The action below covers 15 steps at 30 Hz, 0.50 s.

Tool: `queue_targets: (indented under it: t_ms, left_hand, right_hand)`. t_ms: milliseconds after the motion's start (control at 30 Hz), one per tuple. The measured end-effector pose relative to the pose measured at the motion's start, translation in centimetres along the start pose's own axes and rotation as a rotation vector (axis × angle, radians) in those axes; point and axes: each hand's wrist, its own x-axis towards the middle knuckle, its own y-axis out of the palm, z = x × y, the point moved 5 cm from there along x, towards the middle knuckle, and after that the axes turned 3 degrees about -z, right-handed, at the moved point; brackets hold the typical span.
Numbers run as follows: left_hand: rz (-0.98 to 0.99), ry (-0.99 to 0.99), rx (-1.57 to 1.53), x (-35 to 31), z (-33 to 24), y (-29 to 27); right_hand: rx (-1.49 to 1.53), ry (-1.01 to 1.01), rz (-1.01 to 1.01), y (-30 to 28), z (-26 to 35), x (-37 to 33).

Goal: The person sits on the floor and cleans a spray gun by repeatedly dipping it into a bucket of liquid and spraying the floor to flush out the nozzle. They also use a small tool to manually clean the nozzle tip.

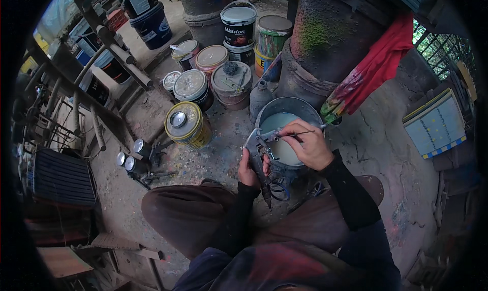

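My left hand is wrapped round what looks like a paint spray gun, a grey metal tool held upright in front of me. A thin dark stick, perhaps a small brush, is pinched in my right hand; its inner end reaches to the tool's upper part. Both hands are over the near side of a grey bucket holding milky, pale green liquid. Below the left hand hangs a looped bluish cord or hose. My fingers partly hide the tool.
Several lidded paint pails stand beyond the bucket, with a yellow-rimmed can closer. A grey bottle is beside the bucket. A red cloth hangs by a large drum. Small tins sit left on the paint-spattered floor.
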Motion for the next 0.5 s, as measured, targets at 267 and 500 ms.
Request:
queue_targets:
  t_ms: [267, 500]
  left_hand:
    - [-0.096, 0.085, 0.092, -0.3, -0.4, -0.3]
    - [-0.160, 0.163, 0.240, -0.7, -1.5, 0.5]
  right_hand:
    - [0.013, -0.062, -0.114, 1.7, -0.8, -2.1]
    - [-0.030, -0.077, -0.232, 1.7, -1.4, -2.5]
